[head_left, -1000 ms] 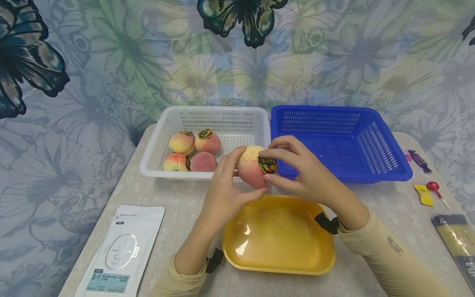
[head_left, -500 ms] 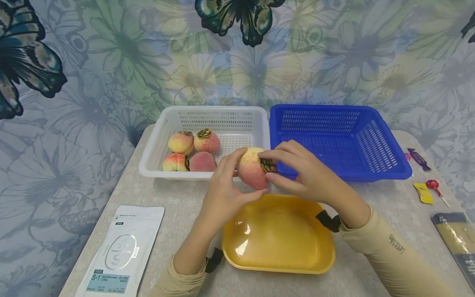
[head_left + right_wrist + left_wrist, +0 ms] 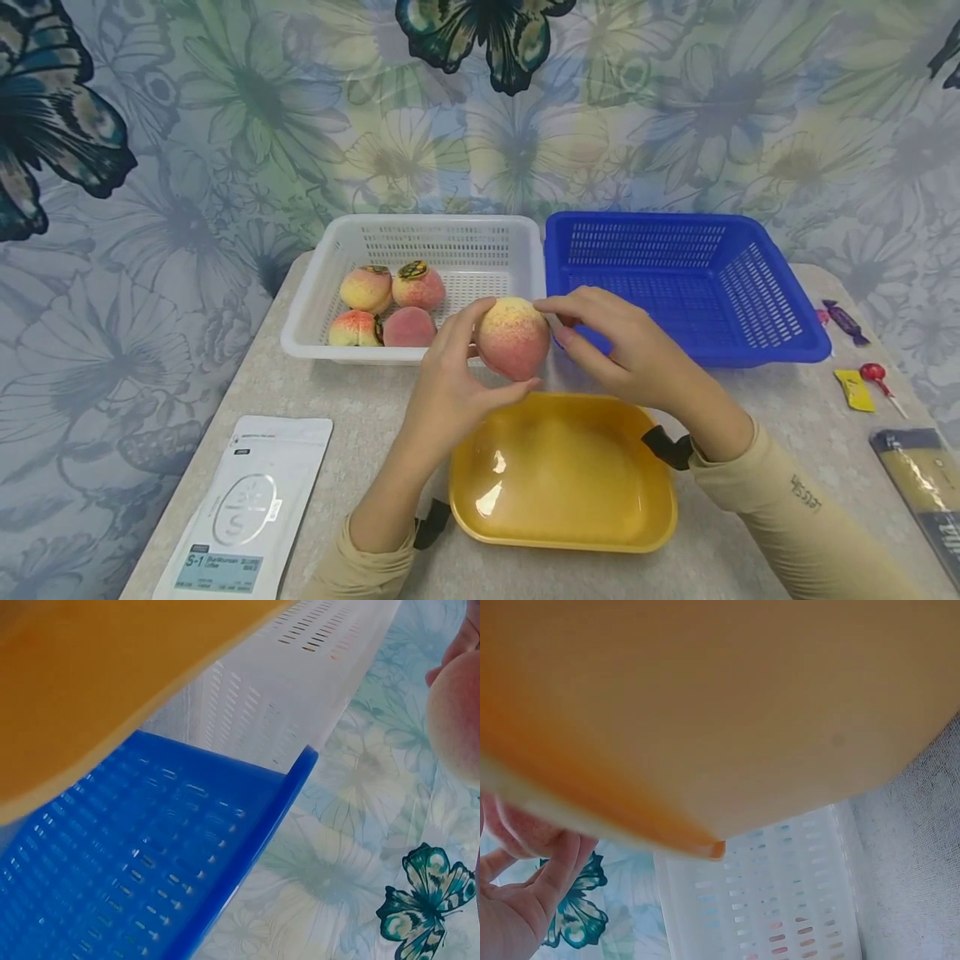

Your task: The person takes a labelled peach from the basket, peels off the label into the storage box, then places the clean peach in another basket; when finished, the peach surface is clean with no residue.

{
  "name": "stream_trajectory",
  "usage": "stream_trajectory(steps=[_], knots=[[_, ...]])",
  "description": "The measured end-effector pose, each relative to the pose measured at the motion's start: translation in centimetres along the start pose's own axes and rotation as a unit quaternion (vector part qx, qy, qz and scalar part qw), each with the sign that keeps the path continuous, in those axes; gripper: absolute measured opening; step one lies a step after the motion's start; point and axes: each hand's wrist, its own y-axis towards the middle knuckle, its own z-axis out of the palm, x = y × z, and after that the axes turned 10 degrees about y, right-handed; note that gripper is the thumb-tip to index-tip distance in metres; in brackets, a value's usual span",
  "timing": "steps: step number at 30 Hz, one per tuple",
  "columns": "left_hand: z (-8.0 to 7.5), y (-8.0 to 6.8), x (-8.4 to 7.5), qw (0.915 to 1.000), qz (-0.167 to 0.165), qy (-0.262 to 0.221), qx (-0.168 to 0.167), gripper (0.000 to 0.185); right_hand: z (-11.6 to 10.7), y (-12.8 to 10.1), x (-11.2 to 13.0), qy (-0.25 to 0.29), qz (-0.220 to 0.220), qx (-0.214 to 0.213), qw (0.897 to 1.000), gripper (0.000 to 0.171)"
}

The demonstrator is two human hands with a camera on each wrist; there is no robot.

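A peach (image 3: 513, 340) is up in the air, in the head view just beyond the far edge of the yellow tray (image 3: 566, 479). The left hand (image 3: 456, 392) grasps it, fingers along its left side and thumb beneath. The right hand (image 3: 630, 346) has index finger and thumb at its right edge; whether they pinch anything there, I cannot tell. A push from that side could roll the round fruit off the left thumb, and it might strike the tray's rim and bounce onto the counter (image 3: 375, 417). Squeezing too hard could bruise it, if it is soft. Both wrist bands (image 3: 667, 448) sit close by the tray's sides, so dropping the wrists might shove it. Behind stand the white basket (image 3: 487, 287), with four other peaches (image 3: 418, 287) at its left, and the blue basket (image 3: 645, 304).
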Motion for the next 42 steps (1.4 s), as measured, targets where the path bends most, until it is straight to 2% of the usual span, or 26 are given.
stream_trajectory(steps=[8,14,20,25,32,37,42], knots=[[-0.1,0.1,-0.1,0.9999,-0.015,0.001,0.003,0.091,-0.7,-0.8,-0.1,-0.002,-0.012,-0.055,0.998,0.039],[-0.2,0.1,-0.2,0.999,-0.041,-0.013,0.009,0.092,-1.4,-2.2,-0.2,-0.011,0.026,-0.093,0.995,0.041],[-0.5,0.1,0.0,0.9978,-0.06,-0.026,0.004,0.093,-2.2,-5.1,-0.2,0.005,0.089,-0.105,0.99,0.044],[-0.8,0.3,0.3,0.9978,-0.06,-0.03,-0.005,0.092,-1.9,-8.0,-0.1,0.023,0.137,-0.088,0.986,0.043],[-1.1,0.3,0.4,0.9971,-0.065,-0.039,-0.005,0.093,0.2,-11.2,-0.5,0.078,0.237,-0.045,0.967,0.032],[-1.1,0.4,0.5,0.996,-0.073,-0.052,0.0,0.093,2.1,-12.3,-1.2,0.095,0.272,0.001,0.958,0.027],[-1.2,0.4,0.4,0.9948,-0.08,-0.062,0.007,0.093,3.8,-12.1,-1.8,0.087,0.299,0.051,0.949,0.026]])
